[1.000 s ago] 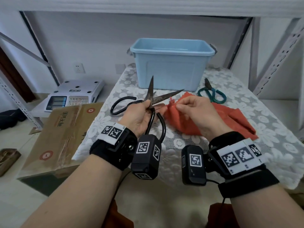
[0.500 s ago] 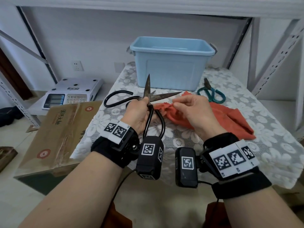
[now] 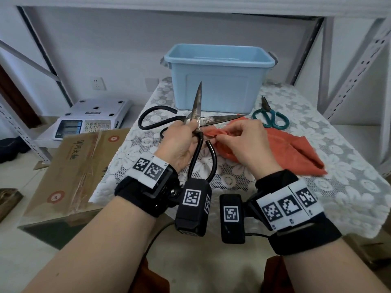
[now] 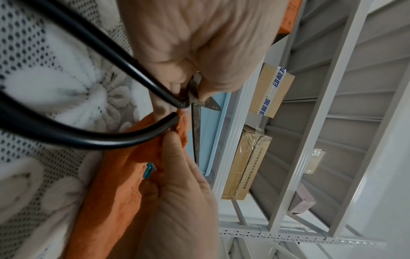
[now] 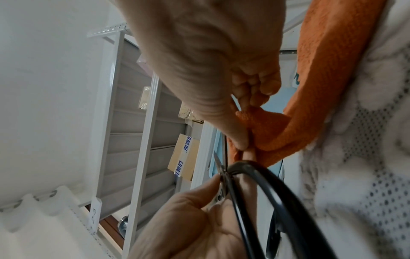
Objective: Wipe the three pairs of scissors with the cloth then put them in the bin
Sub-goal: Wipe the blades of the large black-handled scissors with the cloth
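The bin at the far end of the table looks empty as far as its inside shows, so none of the 3 pairs has gone in, and I judge the task to be at its very start — wiping pair 1. The left hand grips the large black-handled scissors at the pivot, thumb pressed on the joint, blade tip pointing up and the handle loops hanging down toward the wrist. The right hand pinches a bunched fold of the orange cloth just beside those scissors, near the handle end; whether cloth touches metal I cannot tell. The rest of the cloth lies on the table to the right.

Still waiting: a second black-handled pair lying flat behind the hands, its rusty blade pointing right, and a small green-handled pair near the bin's right front corner — both well apart from the fingers. Left to do: all 3 wipes and all 3 drops.
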